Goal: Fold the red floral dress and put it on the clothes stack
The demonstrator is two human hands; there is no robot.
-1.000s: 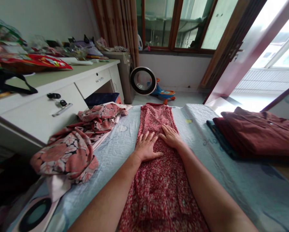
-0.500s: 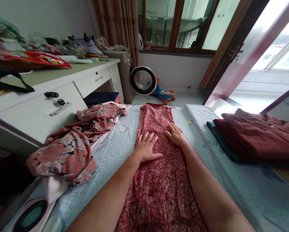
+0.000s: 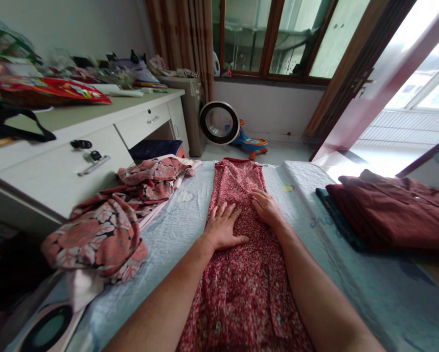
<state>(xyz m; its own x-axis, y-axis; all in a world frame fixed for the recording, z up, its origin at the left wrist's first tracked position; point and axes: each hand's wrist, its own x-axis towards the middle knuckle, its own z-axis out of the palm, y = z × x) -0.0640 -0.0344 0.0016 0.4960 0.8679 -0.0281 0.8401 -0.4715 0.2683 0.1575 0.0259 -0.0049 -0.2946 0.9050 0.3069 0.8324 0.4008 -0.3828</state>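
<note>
A red garment with a fine pale speckled print (image 3: 248, 274) lies lengthwise in front of me, folded into a long narrow strip. It rests on a light blue bed cover (image 3: 178, 225). My left hand (image 3: 224, 227) is flat on its left half, fingers spread and thumb pointing right. Toward the right edge, my right hand (image 3: 266, 208) lies on the cloth with fingers stretched forward and to the left. Neither hand grips the fabric. The garment's near end runs out of view between my forearms.
To the left lies a crumpled pink and black floral cloth (image 3: 98, 230), beside a white desk (image 3: 61, 176) with a cluttered top. A stack of folded dark red clothes (image 3: 395, 210) sits at right. Beyond the bed are an open washing machine door (image 3: 219, 122) and a blue ride-on toy (image 3: 250, 142).
My right hand has shifted slightly inward over the red garment, its fingers now lying further left. The left hand stays nearly in place. The whole view has moved a little.
</note>
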